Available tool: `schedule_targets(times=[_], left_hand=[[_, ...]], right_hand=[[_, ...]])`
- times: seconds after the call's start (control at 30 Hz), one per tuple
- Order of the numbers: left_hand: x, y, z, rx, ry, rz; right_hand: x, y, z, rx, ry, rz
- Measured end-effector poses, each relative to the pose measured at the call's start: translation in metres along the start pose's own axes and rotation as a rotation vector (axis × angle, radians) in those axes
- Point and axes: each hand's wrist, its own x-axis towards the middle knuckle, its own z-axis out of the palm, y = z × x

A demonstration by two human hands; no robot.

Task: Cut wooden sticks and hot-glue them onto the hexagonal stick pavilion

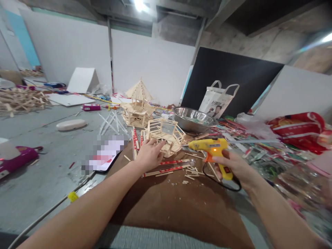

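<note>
A many-sided frame of thin wooden sticks (174, 149) stands on the brown sheet in front of me. My left hand (150, 155) grips its near left side, the fingers reaching over the edge and hiding part of it. In my right hand (229, 162) is a yellow hot glue gun (207, 145), its orange light lit and a clear glue stick out of its back. The gun's nozzle points left, close to the frame's right side. Just behind stands a wooden stick pavilion (140, 103) with a pointed roof. Loose short sticks (193, 172) and red-wrapped stick packs (166, 169) lie nearby.
A phone (109, 154) lies left of my hand, beside a cable (49, 214). Farther off are a purple glue gun (91, 107), a white oval case (71, 125) and a metal basin (194, 119). Cluttered scraps and a red bag (298, 129) fill the right side.
</note>
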Motion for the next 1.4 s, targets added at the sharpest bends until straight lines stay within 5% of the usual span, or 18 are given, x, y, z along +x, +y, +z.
schedule_targets(times=[0.37,0.7,1.4], left_hand=[[0.000,0.000,-0.001,0.010,0.010,0.012],[-0.001,0.000,0.000,0.009,0.008,0.007],[0.000,-0.001,-0.002,0.014,-0.004,0.018]], right_hand=[[-0.005,0.008,0.039,-0.179,0.039,-0.120],[0.004,0.029,0.055,-0.778,0.269,-0.415],[0.004,0.038,0.078,-1.070,0.429,-0.641]])
